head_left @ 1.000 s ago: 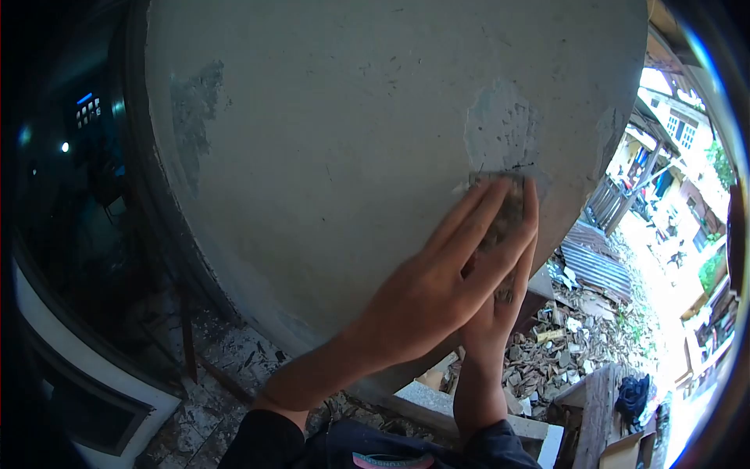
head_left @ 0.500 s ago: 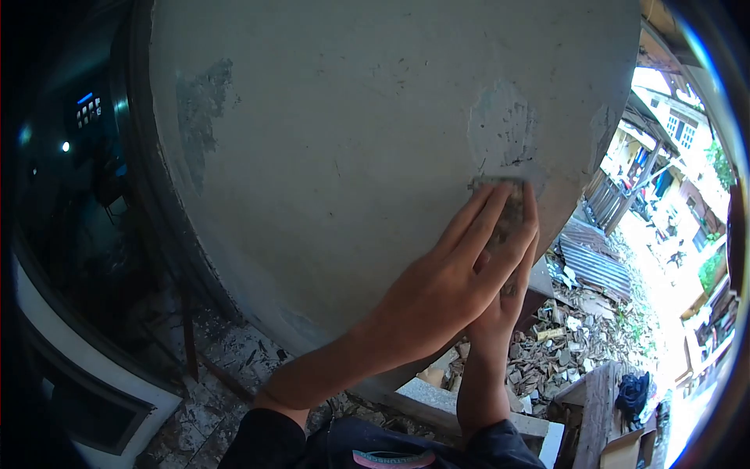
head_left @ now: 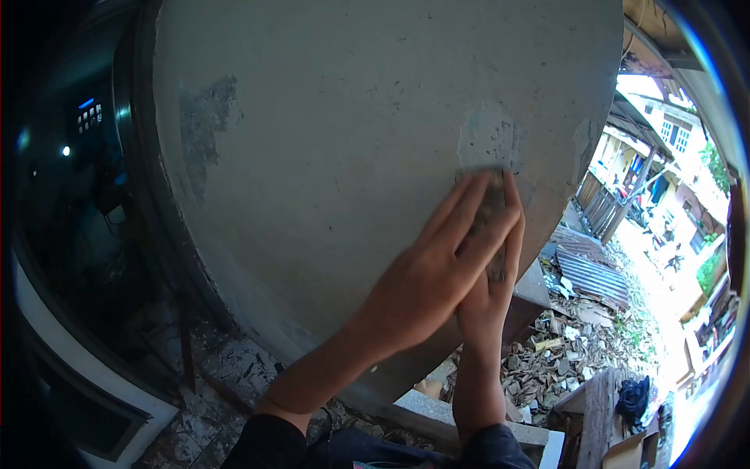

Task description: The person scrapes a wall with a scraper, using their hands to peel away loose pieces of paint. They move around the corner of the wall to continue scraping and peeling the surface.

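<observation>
A grimy, flat block (head_left: 491,211) is pressed against the pale, scuffed wall (head_left: 328,148), just below a patch of flaking paint (head_left: 491,134). My left hand (head_left: 437,273) lies over the block with its fingers stretched up along it and holds it to the wall. Beneath and to the right, my right hand (head_left: 492,297) grips the same block, its fingers partly hidden by my left hand. Both forearms reach up from dark sleeves.
A dark doorway (head_left: 70,211) opens at the left. Rubble (head_left: 539,359) and corrugated metal sheets (head_left: 590,270) lie outside at the right, above a wooden beam (head_left: 598,414). Another peeled grey patch (head_left: 205,129) marks the wall's left part.
Both hands and the block have shifted slightly left and up in the view. The wall and the outdoor scene have also shifted as the camera moved.
</observation>
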A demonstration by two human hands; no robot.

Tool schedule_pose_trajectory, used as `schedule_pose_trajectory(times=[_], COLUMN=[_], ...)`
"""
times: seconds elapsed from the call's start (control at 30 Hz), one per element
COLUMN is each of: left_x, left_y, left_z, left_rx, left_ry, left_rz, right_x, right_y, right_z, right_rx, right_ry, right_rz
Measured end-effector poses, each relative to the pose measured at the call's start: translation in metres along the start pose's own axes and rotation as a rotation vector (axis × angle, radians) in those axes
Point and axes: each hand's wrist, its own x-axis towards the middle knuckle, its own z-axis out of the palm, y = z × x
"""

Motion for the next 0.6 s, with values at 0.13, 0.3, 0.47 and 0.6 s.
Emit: schedule_pose_trajectory(times=[0.13, 0.3, 0.47, 0.6], left_x=[0.009, 0.001, 0.012, 0.003], left_y=[-0.003, -0.011, -0.011, -0.016], left_z=[-0.009, -0.004, -0.016, -0.002], left_rx=[0.004, -0.009, -0.032, -0.018], left_ry=[0.011, -0.007, -0.009, -0.008], left_rz=[-0.004, 0.095, 0.037, 0.082], right_x=[0.01, -0.004, 0.016, 0.001], right_y=[-0.011, 0.002, -0.019, -0.005], right_z=[0.009, 0.008, 0.018, 0.017], right_rx=[0.06, -0.042, 0.026, -0.017], right_ry=[0.01, 0.045, 0.034, 0.127], right_rz=[0.063, -0.054, 0.009, 0.0])
